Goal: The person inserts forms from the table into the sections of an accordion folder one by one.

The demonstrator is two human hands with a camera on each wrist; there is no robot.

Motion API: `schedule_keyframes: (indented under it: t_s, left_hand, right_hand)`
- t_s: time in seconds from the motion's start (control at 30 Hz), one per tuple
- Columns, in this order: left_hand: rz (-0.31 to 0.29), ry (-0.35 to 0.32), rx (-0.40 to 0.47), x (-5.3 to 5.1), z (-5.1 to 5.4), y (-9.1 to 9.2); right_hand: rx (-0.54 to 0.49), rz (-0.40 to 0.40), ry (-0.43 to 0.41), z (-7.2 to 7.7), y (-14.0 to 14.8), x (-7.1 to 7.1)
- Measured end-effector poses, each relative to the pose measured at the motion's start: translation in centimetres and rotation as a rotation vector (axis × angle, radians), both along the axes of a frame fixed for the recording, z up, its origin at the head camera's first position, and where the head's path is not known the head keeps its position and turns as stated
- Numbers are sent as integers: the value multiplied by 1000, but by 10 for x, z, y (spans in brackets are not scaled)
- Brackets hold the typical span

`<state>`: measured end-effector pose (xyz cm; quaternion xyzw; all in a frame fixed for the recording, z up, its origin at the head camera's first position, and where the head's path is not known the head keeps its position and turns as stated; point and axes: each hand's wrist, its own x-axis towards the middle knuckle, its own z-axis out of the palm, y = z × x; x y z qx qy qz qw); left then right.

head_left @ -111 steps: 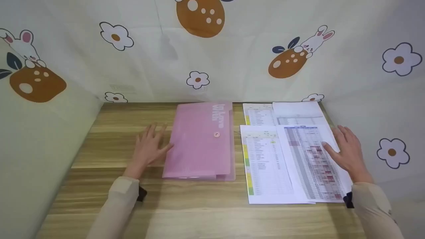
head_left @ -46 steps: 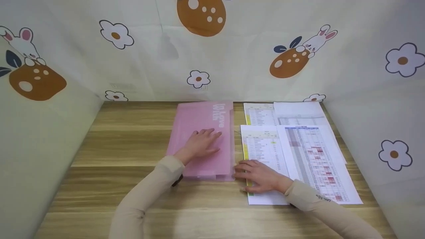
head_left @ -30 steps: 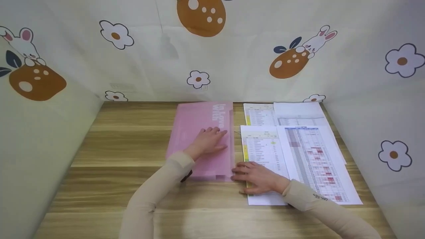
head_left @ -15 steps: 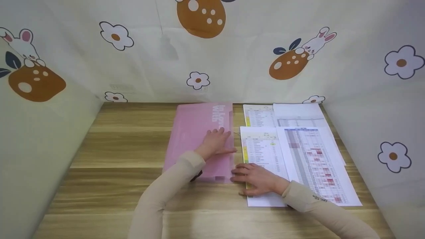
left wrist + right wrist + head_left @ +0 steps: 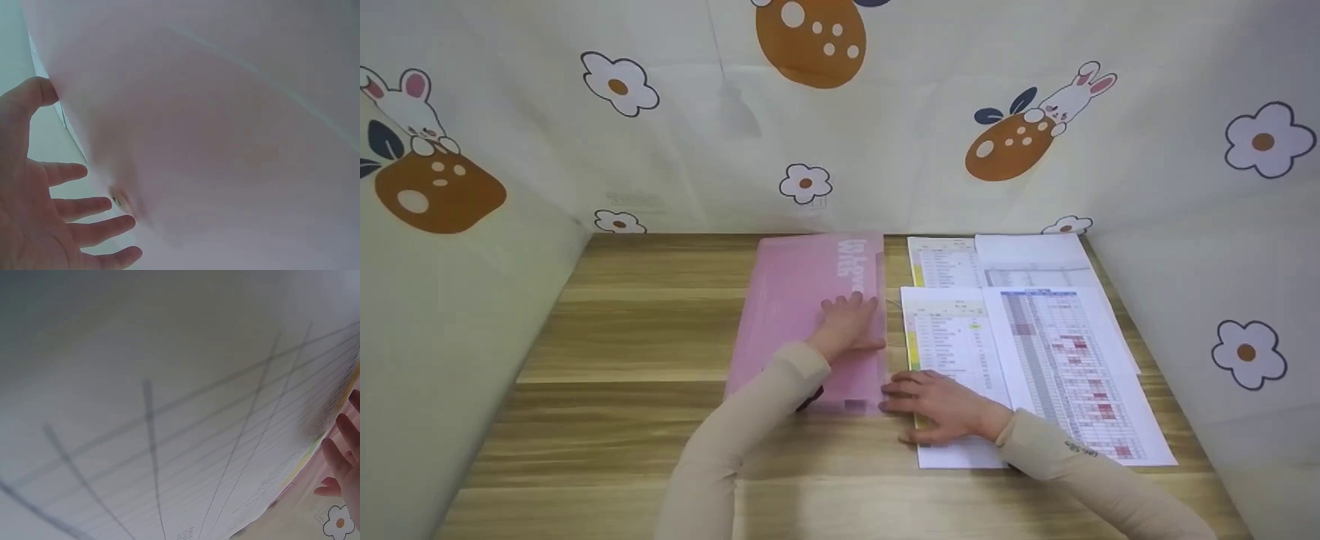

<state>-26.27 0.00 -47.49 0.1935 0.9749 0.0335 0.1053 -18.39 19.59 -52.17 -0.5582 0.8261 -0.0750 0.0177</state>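
A pink folder point(image 5: 780, 300) with white lettering lies on the wooden table, left of centre. Over its right part is the left hand point(image 5: 847, 326), fingers spread, the thumb at the right edge. In the left wrist view the hand point(image 5: 50, 214) has its fingers apart beside the pink surface point(image 5: 225, 140), near a small button point(image 5: 117, 200). The right hand point(image 5: 945, 409) lies over the lower left of a printed sheet point(image 5: 952, 337), fingertips at the folder's lower right edge. In the right wrist view that hand's fingers point(image 5: 337, 458) are partly cut off, beside the paper point(image 5: 169, 439).
A sheet with a grey and red table point(image 5: 1072, 375) lies on the right. Behind it are more papers point(image 5: 1027, 251) at the table's back. Patterned cloth point(image 5: 697, 150) with flowers and rabbits surrounds the wooden table point(image 5: 622, 337) at the back and sides.
From beside the folder's left edge, the left hand has moved right onto it. The right hand has come left from the papers' right side to the folder's edge. Folder and papers look almost unmoved.
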Motion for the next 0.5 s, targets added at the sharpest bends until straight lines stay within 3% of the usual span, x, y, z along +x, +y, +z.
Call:
schedule_keyframes:
  t_s: [0.37,0.5]
  left_hand:
    - [24,74,2,-5,-3,5]
    - [52,76,39,-9,-4,2]
  right_hand:
    - [15,-11,-27,1,-1,0]
    - [0,1,-8,0,-1,0]
